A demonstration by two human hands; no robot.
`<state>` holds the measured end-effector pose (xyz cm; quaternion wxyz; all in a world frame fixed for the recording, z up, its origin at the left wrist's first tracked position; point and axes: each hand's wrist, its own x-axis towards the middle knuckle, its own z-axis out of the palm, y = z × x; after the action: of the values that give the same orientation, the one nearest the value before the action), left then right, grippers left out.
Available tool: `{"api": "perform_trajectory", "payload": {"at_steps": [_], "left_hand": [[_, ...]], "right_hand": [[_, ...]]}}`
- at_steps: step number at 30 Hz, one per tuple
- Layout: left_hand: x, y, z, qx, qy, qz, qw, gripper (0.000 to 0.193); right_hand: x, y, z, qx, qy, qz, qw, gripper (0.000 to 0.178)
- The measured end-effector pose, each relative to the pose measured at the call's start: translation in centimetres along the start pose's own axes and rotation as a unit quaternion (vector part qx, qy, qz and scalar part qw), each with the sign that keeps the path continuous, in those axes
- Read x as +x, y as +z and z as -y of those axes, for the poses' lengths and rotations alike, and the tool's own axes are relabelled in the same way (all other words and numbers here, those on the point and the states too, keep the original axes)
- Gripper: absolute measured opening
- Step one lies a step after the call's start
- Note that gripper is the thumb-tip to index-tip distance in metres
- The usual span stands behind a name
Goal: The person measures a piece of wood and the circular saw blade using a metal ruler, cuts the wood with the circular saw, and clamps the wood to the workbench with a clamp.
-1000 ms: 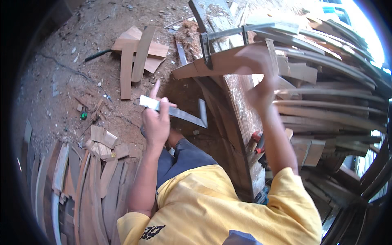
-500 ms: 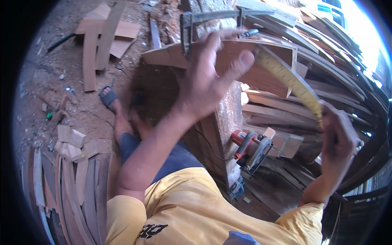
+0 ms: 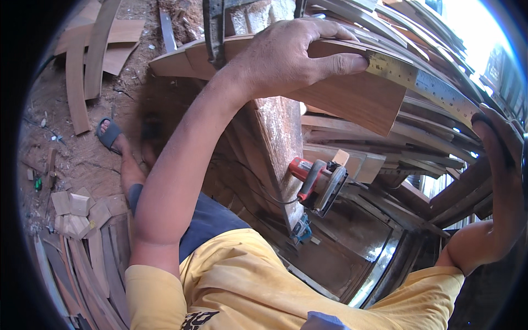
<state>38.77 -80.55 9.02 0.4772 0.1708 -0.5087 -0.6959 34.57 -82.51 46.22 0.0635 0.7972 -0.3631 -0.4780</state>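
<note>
A yellow tape measure (image 3: 413, 77) stretches along the upper edge of a brown wooden board (image 3: 352, 100). My left hand (image 3: 294, 58) lies over the board's edge, its thumb and fingers closed about the tape's near end. At the far right, my right hand (image 3: 496, 132) grips the other end of the tape; the tape's case, if there, cannot be made out. A dark metal clamp (image 3: 214, 34) sits on the board just left of my left hand, partly cut off by the top of the view.
Below the board, a red and grey circular saw (image 3: 322, 184) rests by a thick timber beam (image 3: 275, 143), with a blue power tool (image 3: 301, 228) lower down. Planks (image 3: 432, 129) are stacked at right. Offcuts (image 3: 80, 206) and strips (image 3: 99, 258) lie at left.
My left hand has come down onto the board's edge with the tape's end. My right hand has moved right, and the tape now lies along the board. A blue-tipped stick by my left fingers is out of sight.
</note>
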Motion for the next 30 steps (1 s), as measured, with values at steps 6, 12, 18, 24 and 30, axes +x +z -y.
{"api": "perform_trajectory", "payload": {"at_steps": [6, 12, 18, 24, 30], "left_hand": [[0.0, 0.4, 0.3, 0.0, -0.007, -0.053, 0.999, 0.079], [0.0, 0.7, 0.9, 0.021, 0.003, -0.056, 0.998, 0.083], [0.4, 1.0, 0.7, 0.012, -0.004, -0.052, 0.999, 0.082], [0.2, 1.3, 1.2, 0.014, -0.013, -0.054, 0.998, 0.081], [0.3, 0.8, 0.5, 0.028, -0.023, -0.046, 0.998, 0.078]], "right_hand": [[0.6, 0.2, -0.1, -0.011, -0.049, -0.023, 0.998, 0.042], [0.9, 0.2, 0.4, -0.01, -0.04, -0.026, 0.999, 0.039], [0.7, 0.3, 0.5, -0.008, -0.036, -0.029, 0.999, 0.035], [1.1, 0.2, 0.8, -0.011, -0.028, -0.027, 0.999, 0.032], [0.8, 0.9, 1.0, 0.009, -0.005, -0.048, 0.999, 0.028]]}}
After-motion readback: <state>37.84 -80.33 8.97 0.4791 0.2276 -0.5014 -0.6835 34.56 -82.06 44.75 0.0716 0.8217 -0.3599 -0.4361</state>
